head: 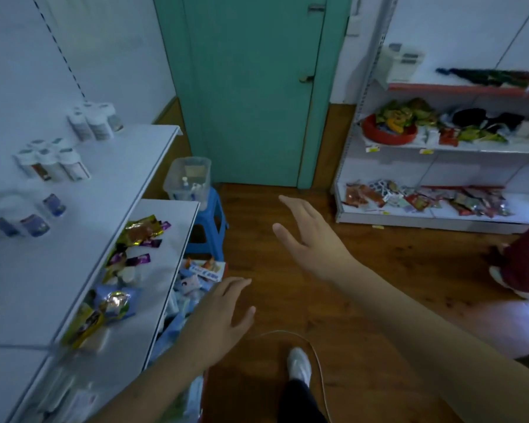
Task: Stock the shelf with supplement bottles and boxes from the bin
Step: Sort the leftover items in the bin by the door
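A tall teal painted door (251, 87) stands closed at the back above a brown wooden plank floor (364, 285). A blue plastic stool (209, 227) stands near it. A round red tray (390, 132) of bright snack packets sits on the right-hand white rack (440, 215).

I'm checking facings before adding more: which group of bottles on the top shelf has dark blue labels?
The group nearest the camera, at the shelf's left edge; the two groups farther back are white bottles with pale labels.

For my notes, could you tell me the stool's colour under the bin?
Blue stool, clearest in the head view.
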Motion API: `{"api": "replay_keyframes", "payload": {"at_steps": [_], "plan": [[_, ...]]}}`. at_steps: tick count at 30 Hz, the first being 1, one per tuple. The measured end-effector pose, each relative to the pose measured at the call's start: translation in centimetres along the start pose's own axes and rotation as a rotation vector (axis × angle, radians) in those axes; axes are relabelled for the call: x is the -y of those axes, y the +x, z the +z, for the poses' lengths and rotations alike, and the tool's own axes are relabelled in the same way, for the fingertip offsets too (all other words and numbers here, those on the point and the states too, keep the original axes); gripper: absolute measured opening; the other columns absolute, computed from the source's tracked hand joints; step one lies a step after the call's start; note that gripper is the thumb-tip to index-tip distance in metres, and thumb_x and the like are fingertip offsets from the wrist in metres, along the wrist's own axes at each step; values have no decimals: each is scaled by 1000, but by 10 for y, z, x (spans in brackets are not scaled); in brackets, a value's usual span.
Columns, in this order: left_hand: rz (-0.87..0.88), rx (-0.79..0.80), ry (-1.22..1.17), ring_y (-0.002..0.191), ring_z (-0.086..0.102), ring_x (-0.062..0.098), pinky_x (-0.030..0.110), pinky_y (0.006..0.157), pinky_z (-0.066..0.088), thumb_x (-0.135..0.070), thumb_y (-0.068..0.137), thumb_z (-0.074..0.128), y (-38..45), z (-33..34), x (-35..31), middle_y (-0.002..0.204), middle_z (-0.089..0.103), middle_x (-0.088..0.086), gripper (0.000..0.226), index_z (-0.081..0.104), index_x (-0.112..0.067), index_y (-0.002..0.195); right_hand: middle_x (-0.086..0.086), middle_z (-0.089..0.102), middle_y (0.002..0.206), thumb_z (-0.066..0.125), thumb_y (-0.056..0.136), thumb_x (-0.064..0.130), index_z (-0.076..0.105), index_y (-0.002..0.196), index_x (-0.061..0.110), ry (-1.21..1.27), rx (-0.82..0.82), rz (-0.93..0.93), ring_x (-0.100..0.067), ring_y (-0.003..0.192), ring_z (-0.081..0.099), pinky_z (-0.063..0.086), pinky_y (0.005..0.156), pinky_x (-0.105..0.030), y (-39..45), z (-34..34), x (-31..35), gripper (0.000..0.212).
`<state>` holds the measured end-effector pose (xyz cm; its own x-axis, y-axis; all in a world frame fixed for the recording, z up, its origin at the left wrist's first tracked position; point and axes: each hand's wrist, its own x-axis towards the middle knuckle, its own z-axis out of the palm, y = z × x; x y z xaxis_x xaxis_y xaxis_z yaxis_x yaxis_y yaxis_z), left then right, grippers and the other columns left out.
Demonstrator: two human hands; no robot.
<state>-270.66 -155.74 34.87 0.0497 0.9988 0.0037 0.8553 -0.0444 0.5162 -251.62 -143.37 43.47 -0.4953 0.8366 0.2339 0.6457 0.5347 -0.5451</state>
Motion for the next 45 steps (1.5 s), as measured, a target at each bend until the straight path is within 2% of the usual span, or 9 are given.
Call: {"api": "replay_keyframes", "payload": {"at_steps": [8, 14, 18, 22, 27, 30, 35, 41, 45], "plan": [[-78, -61, 13, 131, 42, 9, 35, 108, 43, -68, 86, 33, 220, -22, 22, 148, 36, -10, 73, 34, -29, 148, 3, 33, 156, 36, 102, 57, 23, 155, 23, 63, 35, -39, -12, 144, 28, 26, 111, -25, 199, -10, -108, 65], [-202, -143, -29, 132, 40, 8, 36, 107, 43, -67, 86, 35, 336, -37, 23, 146, 38, -12, 70, 36, -31, 146, 0, 34, 156, 37, 103, 53, 25, 155, 19, 70, 77, -110, -16, 143, 30, 26, 113, -29, 342, -28, -157, 64], [-271, -102, -63, 133, 39, 10, 35, 110, 39, -56, 93, 49, 395, -39, 50, 147, 37, -9, 61, 36, -30, 147, 0, 35, 155, 37, 102, 53, 26, 154, 19, 97, 114, -123, -15, 143, 29, 23, 111, -24, 428, -12, -182, 63], [-329, -123, -97, 130, 40, 8, 35, 107, 42, -70, 81, 32, 459, -50, 99, 144, 39, -10, 76, 38, -30, 145, 0, 35, 155, 37, 102, 52, 26, 155, 20, 82, 146, -140, -15, 143, 29, 20, 109, -21, 510, 17, -198, 63], [-360, -203, -135, 129, 42, 12, 30, 106, 41, -45, 95, 55, 558, -73, 176, 141, 43, -5, 55, 41, -23, 143, -2, 35, 155, 38, 102, 51, 28, 153, 17, 58, 181, -191, -17, 143, 30, 25, 113, -27, 633, 61, -197, 62], [-410, -231, -169, 123, 47, 14, 34, 102, 44, -44, 95, 55, 618, -100, 226, 136, 46, -4, 54, 41, -24, 143, -3, 38, 153, 38, 102, 52, 31, 152, 16, 48, 223, -233, -17, 142, 33, 30, 117, -36, 717, 88, -183, 62], [-494, -320, -204, 96, 53, 16, 29, 79, 44, -45, 96, 53, 691, -152, 290, 121, 51, 0, 45, 47, -18, 132, -5, 40, 151, 39, 102, 50, 33, 151, 14, 57, 281, -279, -18, 140, 36, 30, 116, -36, 838, 125, -151, 62], [-604, -373, -170, 104, 43, 5, 21, 82, 38, -45, 95, 53, 744, -190, 349, 133, 45, -4, 54, 40, -23, 143, -7, 37, 154, 41, 102, 49, 32, 152, 14, 117, 379, -345, -19, 143, 32, 21, 114, -27, 932, 183, -135, 62], [-692, -438, -168, 122, 42, 15, 30, 98, 40, -43, 96, 54, 771, -207, 390, 137, 43, -3, 50, 41, -27, 141, -6, 35, 155, 41, 102, 49, 31, 153, 14, 134, 460, -437, -18, 143, 30, 19, 112, -24, 993, 230, -124, 63]]}}
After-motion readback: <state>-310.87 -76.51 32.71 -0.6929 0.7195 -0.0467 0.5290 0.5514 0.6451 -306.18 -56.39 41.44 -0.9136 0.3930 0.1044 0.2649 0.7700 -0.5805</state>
